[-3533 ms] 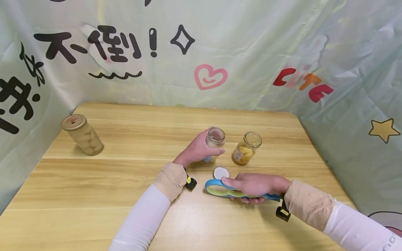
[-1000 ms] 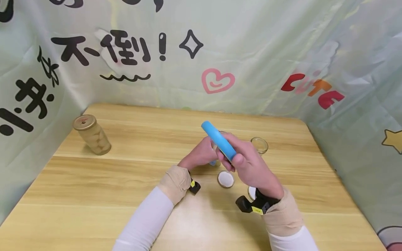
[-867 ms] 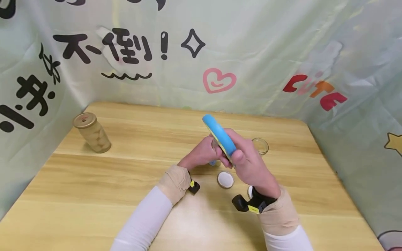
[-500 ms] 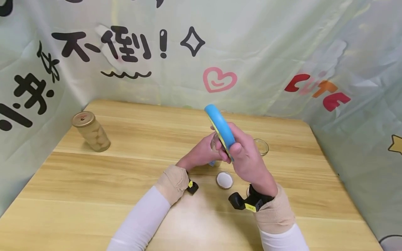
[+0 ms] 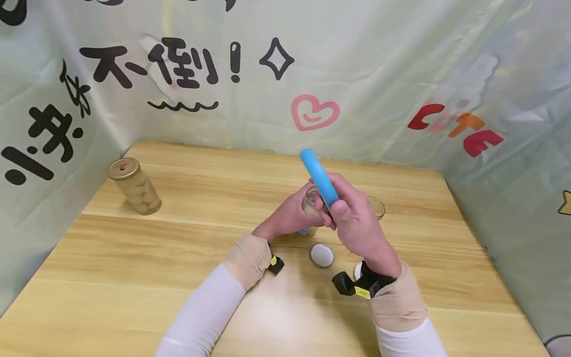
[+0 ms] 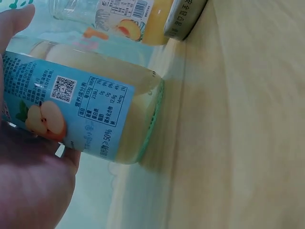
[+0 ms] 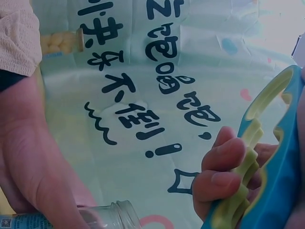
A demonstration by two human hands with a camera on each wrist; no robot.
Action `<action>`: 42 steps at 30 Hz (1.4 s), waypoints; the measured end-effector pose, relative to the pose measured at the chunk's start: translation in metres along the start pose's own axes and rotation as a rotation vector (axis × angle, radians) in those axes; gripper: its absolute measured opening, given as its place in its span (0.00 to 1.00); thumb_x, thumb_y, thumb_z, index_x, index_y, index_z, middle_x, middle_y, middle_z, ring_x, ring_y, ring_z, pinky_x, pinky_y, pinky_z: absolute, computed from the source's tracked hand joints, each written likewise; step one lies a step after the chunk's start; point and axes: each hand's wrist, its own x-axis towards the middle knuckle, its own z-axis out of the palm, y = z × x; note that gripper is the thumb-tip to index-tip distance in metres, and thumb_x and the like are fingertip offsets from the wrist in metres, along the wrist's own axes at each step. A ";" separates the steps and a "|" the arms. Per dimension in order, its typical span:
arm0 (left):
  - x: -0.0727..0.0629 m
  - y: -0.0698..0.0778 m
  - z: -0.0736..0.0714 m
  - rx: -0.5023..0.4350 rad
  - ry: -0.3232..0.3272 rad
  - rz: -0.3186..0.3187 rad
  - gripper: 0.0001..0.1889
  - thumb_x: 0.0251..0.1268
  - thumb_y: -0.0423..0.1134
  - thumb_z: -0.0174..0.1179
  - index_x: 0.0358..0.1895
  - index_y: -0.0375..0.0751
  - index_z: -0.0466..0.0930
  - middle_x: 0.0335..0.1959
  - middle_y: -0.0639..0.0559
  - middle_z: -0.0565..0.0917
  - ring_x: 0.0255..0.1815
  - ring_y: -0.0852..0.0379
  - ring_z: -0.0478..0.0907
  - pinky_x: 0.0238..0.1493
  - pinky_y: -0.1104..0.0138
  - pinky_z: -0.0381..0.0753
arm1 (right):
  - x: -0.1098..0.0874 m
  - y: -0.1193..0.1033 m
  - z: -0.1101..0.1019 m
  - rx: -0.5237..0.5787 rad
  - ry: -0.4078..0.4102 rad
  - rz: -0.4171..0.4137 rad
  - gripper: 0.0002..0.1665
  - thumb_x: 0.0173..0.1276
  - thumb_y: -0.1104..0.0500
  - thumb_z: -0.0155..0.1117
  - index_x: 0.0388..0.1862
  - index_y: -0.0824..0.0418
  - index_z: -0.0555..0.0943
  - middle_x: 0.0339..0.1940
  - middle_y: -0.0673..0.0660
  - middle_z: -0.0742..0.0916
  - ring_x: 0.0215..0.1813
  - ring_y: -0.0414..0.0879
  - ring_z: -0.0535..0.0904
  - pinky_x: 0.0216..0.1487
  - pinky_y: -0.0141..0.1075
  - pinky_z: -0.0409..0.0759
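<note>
Here, an open jar (image 6: 90, 105) with a blue label stands on the worktop (image 5: 134, 297), the left hand (image 5: 290, 213) curled round it. Near its mouth, the right hand (image 5: 357, 223) grips a blue opener (image 5: 318, 176). Nearby lie 2 lids (image 5: 322, 254); a closed jar (image 5: 136, 188) stands far left.

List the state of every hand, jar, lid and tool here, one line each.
Left hand: gripping the apple-label jar
Right hand: holding the blue opener
Apple-label jar: lidless
Blue opener: raised, apart from the jar's mouth
Peach-label jar: lidless, partly hidden
Far-left jar: capped, standing
Left lid: white side up
Right lid: white side up, mostly hidden
</note>
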 end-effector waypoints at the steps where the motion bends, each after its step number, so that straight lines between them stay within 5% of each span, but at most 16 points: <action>1: -0.001 -0.001 -0.001 0.033 0.027 -0.018 0.28 0.65 0.32 0.69 0.64 0.52 0.66 0.40 0.45 0.89 0.48 0.45 0.88 0.65 0.53 0.82 | 0.000 0.000 0.000 0.000 -0.003 -0.005 0.49 0.72 0.24 0.42 0.57 0.69 0.76 0.28 0.55 0.78 0.21 0.49 0.70 0.18 0.36 0.69; 6: -0.009 0.002 -0.005 0.272 0.166 -0.167 0.43 0.55 0.46 0.78 0.70 0.65 0.59 0.60 0.55 0.82 0.66 0.55 0.76 0.74 0.53 0.71 | 0.001 -0.001 -0.005 0.012 0.011 -0.013 0.49 0.72 0.24 0.44 0.52 0.71 0.74 0.28 0.54 0.77 0.21 0.48 0.69 0.17 0.35 0.67; 11: -0.015 0.011 -0.014 0.302 0.151 -0.217 0.47 0.51 0.54 0.80 0.73 0.65 0.60 0.64 0.53 0.79 0.71 0.51 0.73 0.75 0.48 0.70 | 0.000 -0.003 -0.010 0.032 0.044 0.024 0.51 0.71 0.22 0.45 0.54 0.71 0.74 0.28 0.54 0.77 0.20 0.46 0.69 0.16 0.36 0.67; 14: -0.018 0.016 -0.021 0.309 0.132 -0.189 0.54 0.42 0.72 0.76 0.74 0.65 0.59 0.68 0.54 0.76 0.75 0.50 0.68 0.78 0.46 0.66 | 0.000 -0.004 -0.011 0.023 0.047 0.036 0.51 0.71 0.22 0.45 0.56 0.70 0.75 0.27 0.57 0.77 0.21 0.44 0.69 0.17 0.36 0.68; 17: -0.019 0.024 -0.029 0.340 0.147 -0.105 0.63 0.30 0.87 0.61 0.76 0.59 0.59 0.70 0.49 0.74 0.76 0.48 0.66 0.78 0.44 0.62 | 0.001 -0.005 -0.011 0.013 0.048 0.030 0.50 0.71 0.22 0.45 0.54 0.69 0.75 0.27 0.57 0.77 0.20 0.43 0.69 0.17 0.35 0.69; 21: -0.020 0.040 -0.037 0.360 0.243 0.024 0.66 0.37 0.94 0.42 0.74 0.46 0.61 0.68 0.43 0.76 0.74 0.46 0.69 0.76 0.41 0.61 | 0.001 -0.005 -0.011 0.015 0.054 0.029 0.50 0.71 0.22 0.46 0.56 0.68 0.76 0.27 0.56 0.77 0.21 0.42 0.69 0.17 0.34 0.68; 31: -0.030 0.089 -0.054 0.444 0.571 0.229 0.57 0.63 0.86 0.28 0.63 0.33 0.71 0.57 0.37 0.82 0.68 0.46 0.74 0.74 0.50 0.62 | -0.001 -0.006 -0.016 0.068 0.074 0.019 0.49 0.70 0.23 0.50 0.59 0.67 0.77 0.30 0.49 0.79 0.21 0.43 0.68 0.16 0.35 0.65; 35: -0.037 0.106 -0.061 0.505 0.738 0.266 0.36 0.78 0.67 0.40 0.57 0.33 0.74 0.53 0.39 0.84 0.62 0.50 0.76 0.71 0.56 0.67 | -0.002 -0.007 -0.016 0.035 0.068 0.027 0.48 0.71 0.23 0.49 0.59 0.66 0.77 0.29 0.54 0.79 0.21 0.45 0.69 0.17 0.36 0.66; 38: -0.042 0.118 -0.068 0.556 0.881 0.248 0.19 0.76 0.49 0.52 0.54 0.35 0.76 0.50 0.43 0.84 0.58 0.55 0.77 0.65 0.61 0.68 | -0.003 -0.006 -0.017 0.014 0.067 0.034 0.48 0.71 0.23 0.48 0.59 0.66 0.77 0.29 0.57 0.78 0.21 0.48 0.69 0.17 0.38 0.67; 42: -0.051 0.134 -0.081 0.551 1.061 0.178 0.10 0.71 0.41 0.61 0.50 0.41 0.79 0.47 0.55 0.83 0.56 0.63 0.76 0.63 0.65 0.67 | -0.004 -0.006 -0.017 -0.003 0.067 0.026 0.49 0.71 0.23 0.48 0.60 0.67 0.77 0.29 0.54 0.79 0.21 0.48 0.69 0.17 0.38 0.67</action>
